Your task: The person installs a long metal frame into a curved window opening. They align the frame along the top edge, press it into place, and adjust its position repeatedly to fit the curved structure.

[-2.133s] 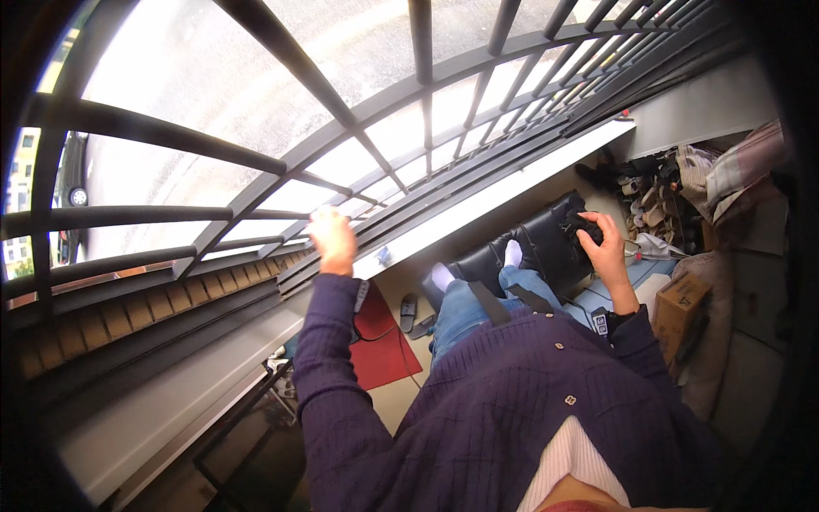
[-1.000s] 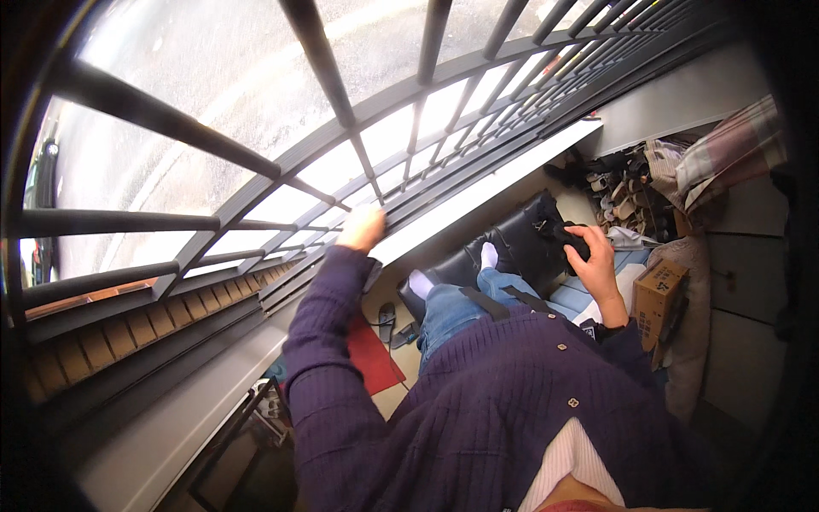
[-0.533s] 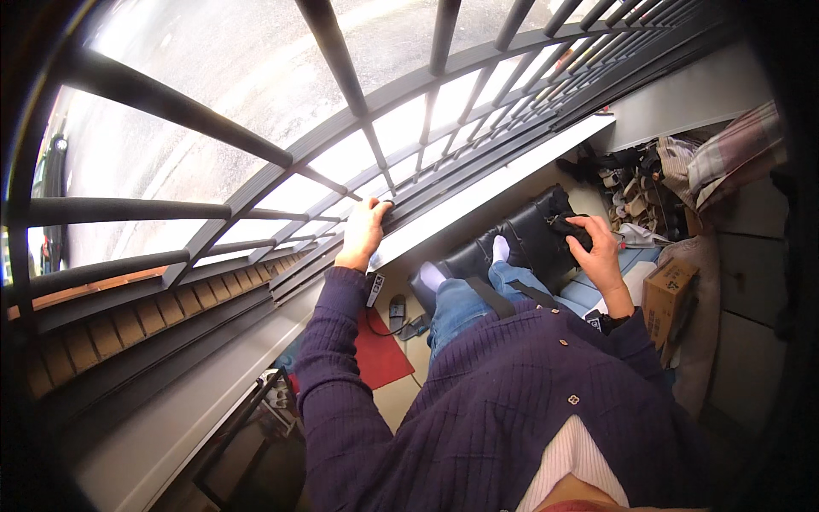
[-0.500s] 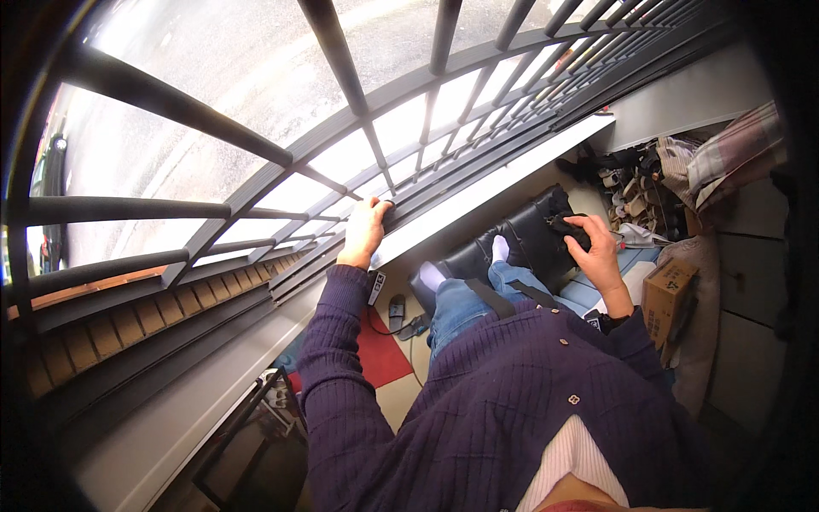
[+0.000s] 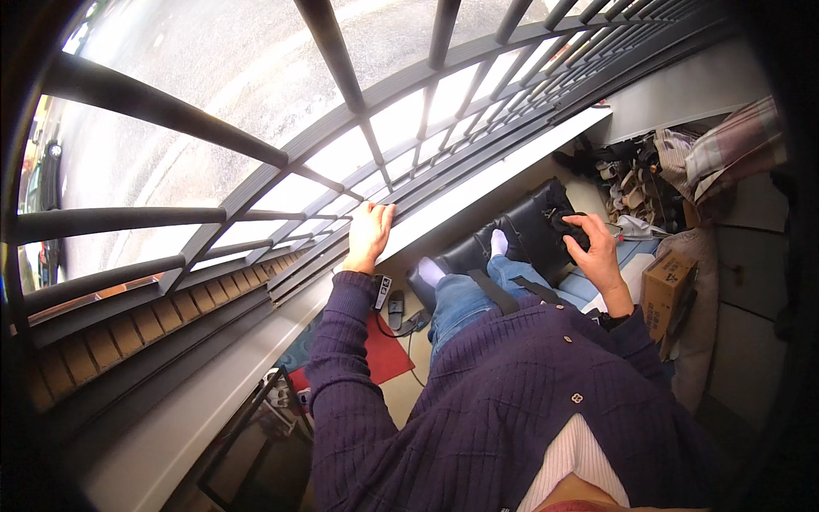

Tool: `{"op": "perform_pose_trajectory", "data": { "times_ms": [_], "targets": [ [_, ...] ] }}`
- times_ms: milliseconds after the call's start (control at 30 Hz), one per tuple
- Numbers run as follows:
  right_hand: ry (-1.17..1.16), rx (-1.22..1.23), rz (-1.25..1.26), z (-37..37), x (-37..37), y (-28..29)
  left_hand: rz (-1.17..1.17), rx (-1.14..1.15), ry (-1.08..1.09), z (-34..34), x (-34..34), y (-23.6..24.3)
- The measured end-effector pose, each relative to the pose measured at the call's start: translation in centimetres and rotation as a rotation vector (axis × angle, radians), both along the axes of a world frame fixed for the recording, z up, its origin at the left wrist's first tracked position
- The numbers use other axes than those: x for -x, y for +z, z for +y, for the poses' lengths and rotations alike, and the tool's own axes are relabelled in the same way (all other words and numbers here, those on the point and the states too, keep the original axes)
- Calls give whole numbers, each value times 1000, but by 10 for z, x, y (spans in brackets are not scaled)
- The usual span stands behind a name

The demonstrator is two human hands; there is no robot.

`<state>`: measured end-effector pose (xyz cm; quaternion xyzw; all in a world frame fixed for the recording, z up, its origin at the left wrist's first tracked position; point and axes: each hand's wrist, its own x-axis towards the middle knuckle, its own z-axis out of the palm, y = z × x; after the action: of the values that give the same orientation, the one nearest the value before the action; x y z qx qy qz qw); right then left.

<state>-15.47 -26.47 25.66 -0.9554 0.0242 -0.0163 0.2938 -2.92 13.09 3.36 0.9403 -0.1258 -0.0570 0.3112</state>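
My left hand (image 5: 368,237) rests on the dark window track (image 5: 478,154) along the sill, its fingers bent over the edge beside the foot of the black bars (image 5: 345,68). On the other side, my right hand (image 5: 599,256) is raised above a black padded leather seat (image 5: 516,226), thumb and forefinger curved toward each other. A crumpled black thing (image 5: 556,224), perhaps cloth, shows between those fingertips; its kind is unclear against the dark seat. Both of my feet, in pale socks, are on the seat.
The white sill (image 5: 503,175) runs beneath the track, with the street outside the bars. To the right are a cardboard box (image 5: 665,290), piled shoes (image 5: 627,183) and draped cloth (image 5: 734,154). Below lie a red mat (image 5: 388,350), a slipper (image 5: 396,309) and a cable.
The view has tilted slightly. My left hand has turned a little, its fingers now lying farther over the track, and a small dark spot by its fingertips no longer shows. My right hand holds its pose.
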Motion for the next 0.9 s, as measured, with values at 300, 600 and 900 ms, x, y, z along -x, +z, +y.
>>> {"op": "perform_pose_trajectory", "data": {
  "times_ms": [300, 600, 900],
  "targets": [
    [8, 5, 8, 7, -6, 2, -2, -115, 76, -9, 0, -14],
    [21, -7, -18, 10, -19, 12, -68, -204, 92, -2, -3, -8],
    [44, 2, -12, 11, -14, 10, -35, 126, 465, 2, -18, -18]
  ]
}}
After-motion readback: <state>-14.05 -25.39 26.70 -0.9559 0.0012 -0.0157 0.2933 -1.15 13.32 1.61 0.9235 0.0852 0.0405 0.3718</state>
